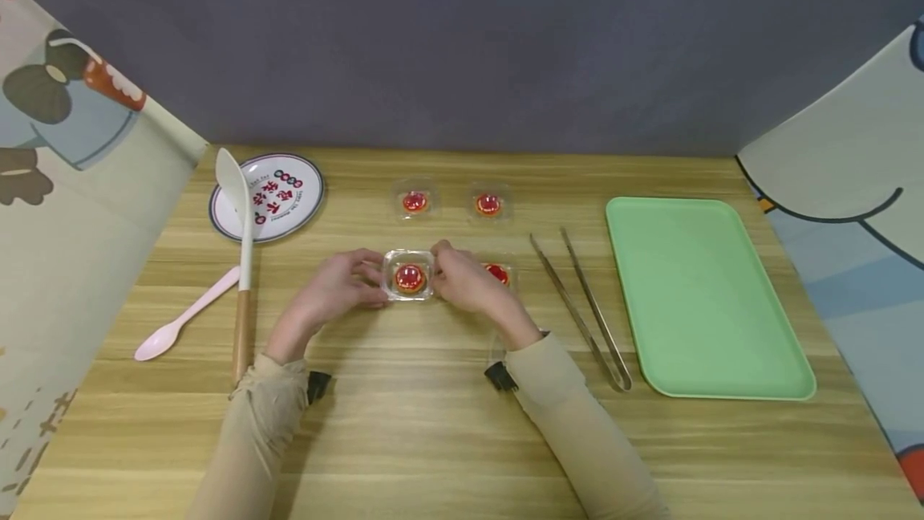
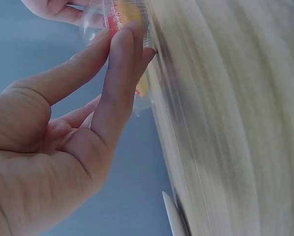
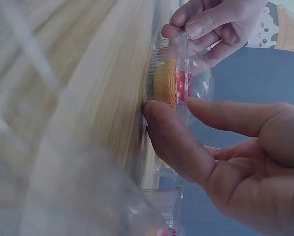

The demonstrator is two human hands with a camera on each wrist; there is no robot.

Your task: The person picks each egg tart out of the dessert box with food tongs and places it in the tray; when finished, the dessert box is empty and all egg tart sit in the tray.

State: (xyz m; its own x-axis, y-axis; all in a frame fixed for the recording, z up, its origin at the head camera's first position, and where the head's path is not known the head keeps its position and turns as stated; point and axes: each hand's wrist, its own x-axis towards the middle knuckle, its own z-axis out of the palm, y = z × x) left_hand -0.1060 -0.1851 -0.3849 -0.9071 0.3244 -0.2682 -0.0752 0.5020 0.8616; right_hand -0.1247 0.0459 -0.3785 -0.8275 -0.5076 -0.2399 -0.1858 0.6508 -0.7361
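A clear plastic box (image 1: 408,253) with a domed lid stands in the middle of the table, holding a tart (image 1: 409,278) with a red glossy top. My left hand (image 1: 339,286) pinches its left edge between thumb and fingers. From the right side my right hand (image 1: 468,283) pinches the opposite edge. In the right wrist view, the tart's ridged yellow side (image 3: 165,84) shows through the box wall, and the lid bulges above the red top. Another boxed tart (image 1: 497,273) sits partly hidden behind my right hand.
Two more boxed tarts (image 1: 415,201) stand farther back. Steel tongs (image 1: 581,307) and a green tray (image 1: 711,303) lie right. At left are a printed plate (image 1: 303,203), a long-handled white spoon (image 1: 246,255) across it, and a pink spoon (image 1: 189,314). Clear plastic (image 1: 496,350) shows by my right wrist.
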